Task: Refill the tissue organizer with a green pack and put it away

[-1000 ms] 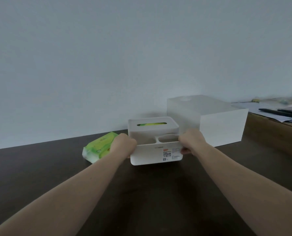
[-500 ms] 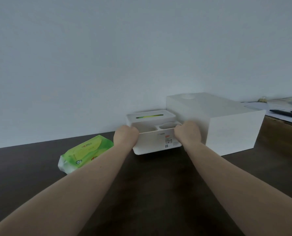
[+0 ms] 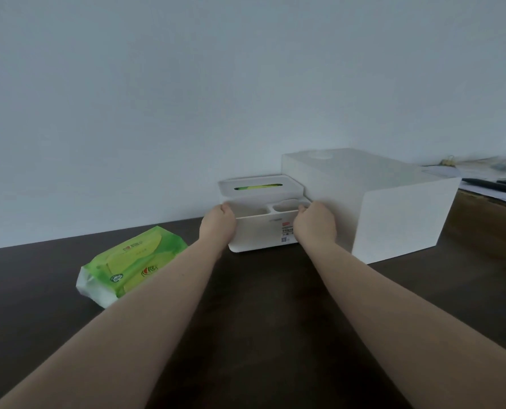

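Note:
The white tissue organizer (image 3: 262,231) stands on the dark table against the wall, its right side next to a large white box. Green shows through the slot (image 3: 259,187) in its lid. Two open compartments face me along its front. My left hand (image 3: 218,222) grips its left front corner and my right hand (image 3: 315,222) grips its right front corner. A second green tissue pack (image 3: 131,264) lies loose on the table to the left, apart from both hands.
The large white box (image 3: 393,208) stands right of the organizer. Papers and dark pens (image 3: 493,184) lie on a wooden surface at the far right. The dark table (image 3: 260,320) runs toward me between my forearms.
Both hands have carried the organizer away from me and down; it now rests on the table by the wall beside the white box.

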